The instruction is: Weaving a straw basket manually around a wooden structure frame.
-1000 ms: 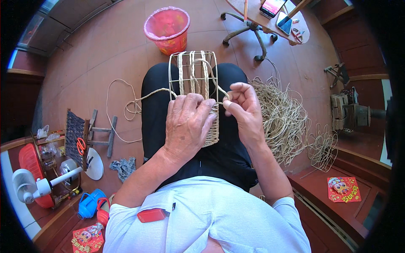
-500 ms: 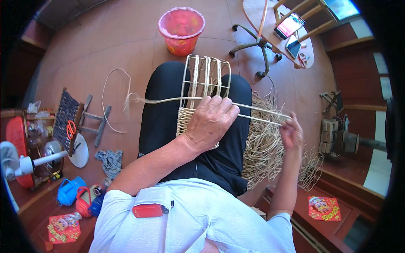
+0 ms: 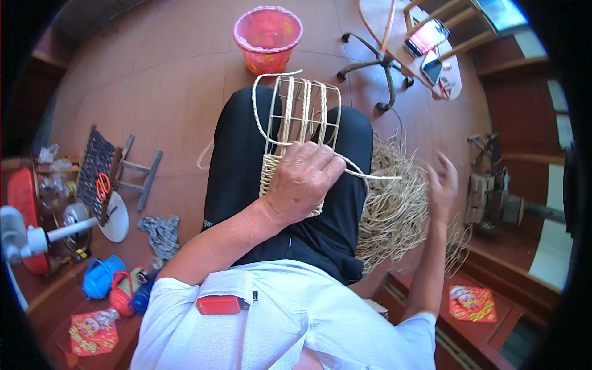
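Note:
A partly woven basket on a wire frame lies across my black-trousered thighs. Its lower section is tightly woven; in the upper section the wire shows, with a few twisted cords running lengthwise. My left hand is closed over the basket's middle, pinning a pale cord there. One end of that cord curls up along the frame's left side to its top. To the right of my fingers a loose cord stretch sticks out. My right hand, slightly blurred, is raised with fingers apart and nothing in it.
A large heap of loose cord lies on the floor beside my right leg. Ahead stands a red bin. Phones rest on a small table at the far right. A stool with orange scissors and a grey cloth are at left.
My right hand has let go of the cords and moved outward to the right. The cord's left end has swung from the left up over the frame. My left hand keeps its grip.

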Demonstrator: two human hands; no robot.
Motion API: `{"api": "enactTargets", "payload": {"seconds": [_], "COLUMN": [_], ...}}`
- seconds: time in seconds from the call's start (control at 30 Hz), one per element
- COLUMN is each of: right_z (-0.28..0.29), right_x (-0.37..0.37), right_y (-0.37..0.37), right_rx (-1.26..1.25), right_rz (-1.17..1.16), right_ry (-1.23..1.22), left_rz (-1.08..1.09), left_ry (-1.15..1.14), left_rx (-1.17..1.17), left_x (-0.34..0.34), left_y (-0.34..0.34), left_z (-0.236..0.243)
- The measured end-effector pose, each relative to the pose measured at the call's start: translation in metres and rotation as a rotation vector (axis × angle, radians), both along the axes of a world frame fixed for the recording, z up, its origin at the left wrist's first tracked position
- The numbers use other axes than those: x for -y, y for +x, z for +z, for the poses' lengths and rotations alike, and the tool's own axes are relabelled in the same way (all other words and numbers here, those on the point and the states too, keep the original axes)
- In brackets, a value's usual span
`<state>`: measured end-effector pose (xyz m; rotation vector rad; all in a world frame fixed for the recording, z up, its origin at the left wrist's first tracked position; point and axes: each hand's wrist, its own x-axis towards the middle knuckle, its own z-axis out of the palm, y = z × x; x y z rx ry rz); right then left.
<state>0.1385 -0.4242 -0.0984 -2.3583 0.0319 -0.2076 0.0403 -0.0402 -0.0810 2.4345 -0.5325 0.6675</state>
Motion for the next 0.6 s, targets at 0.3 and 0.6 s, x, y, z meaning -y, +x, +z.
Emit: {"api": "enactTargets", "payload": {"seconds": [0.3, 0.6], "right_z": [0.045, 0.043], "right_x": [-0.187, 0.269], "right_y": [-0.044, -0.015], "right_rx": [-0.068, -0.240], "right_rz": [0.692, -0.457], "right_ry": [-0.053, -0.787], "left_rz": [0.061, 0.070], "left_ry": [-0.112, -0.169], "left_rx": [0.008, 0.008], "left_x": [-0.004, -0.009], "left_y": [-0.004, -0.005], "left_z": [-0.001, 0.000]}}
